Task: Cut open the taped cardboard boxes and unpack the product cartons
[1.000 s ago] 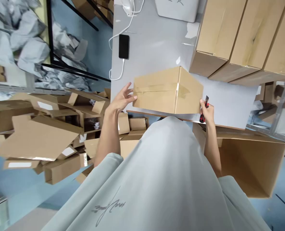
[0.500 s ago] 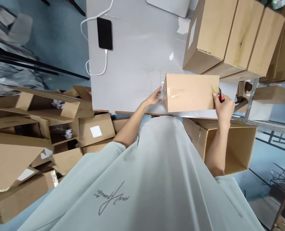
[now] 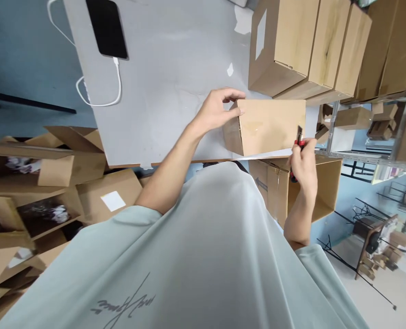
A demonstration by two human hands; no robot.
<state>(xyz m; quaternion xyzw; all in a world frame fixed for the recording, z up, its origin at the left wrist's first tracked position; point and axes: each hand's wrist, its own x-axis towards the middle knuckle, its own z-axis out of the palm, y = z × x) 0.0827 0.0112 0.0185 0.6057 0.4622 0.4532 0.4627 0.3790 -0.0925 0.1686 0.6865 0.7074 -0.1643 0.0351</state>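
Note:
A closed cardboard box (image 3: 273, 128) lies near the front edge of the grey table (image 3: 158, 91). My left hand (image 3: 218, 109) grips its left far corner, thumb on the top face and fingers at the far side. In my right hand (image 3: 304, 160) is a red and black utility knife (image 3: 299, 137), held over the box's right end. The knife's tip points away from me, and the fingers wrap its handle. Whether the blade touches the cardboard I cannot tell.
Larger cardboard boxes (image 3: 292, 41) stand in a row at the table's far right. A phone (image 3: 107, 29) with a white cable lies on the left. Below the table edge, an open box (image 3: 269, 183) is at right and several opened boxes (image 3: 103, 196) pile up at left.
My left hand has moved from beside the box onto its far left corner. My right hand has drawn back from the right end, and the knife now shows clearly. The view has shifted.

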